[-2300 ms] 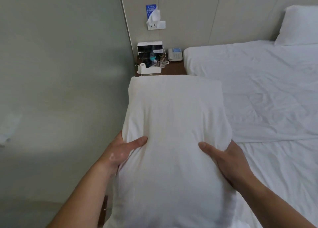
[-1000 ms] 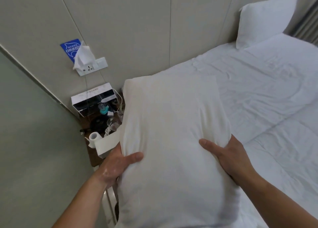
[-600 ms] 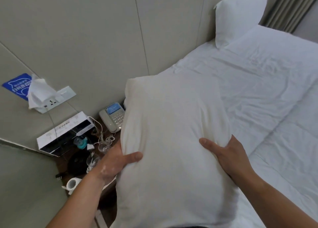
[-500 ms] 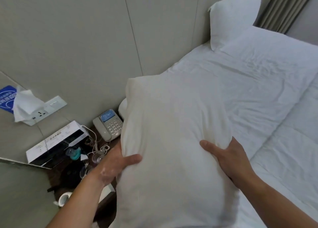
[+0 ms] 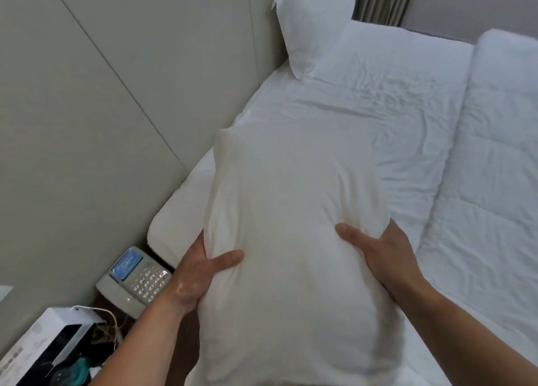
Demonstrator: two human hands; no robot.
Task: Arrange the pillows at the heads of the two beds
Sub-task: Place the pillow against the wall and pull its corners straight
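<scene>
So far one pillow (image 5: 313, 27) leans at the head of the bed (image 5: 378, 100) at 1 o'clock, while both hands, left (image 5: 193, 275) and right (image 5: 387, 257), fingers clamping a second pillow (image 5: 291, 240) at centre, have yet to place it.

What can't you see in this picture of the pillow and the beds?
- Fingers of the left hand and right hand: head view, tucked behind the held pillow.
- Bed surface under that pillow: covered by it.
- Far pillow: top cut off by the upper edge.
- Phone screen text and key labels: too small and blurred.
- White box: cut off by the bottom-left corner.
</scene>
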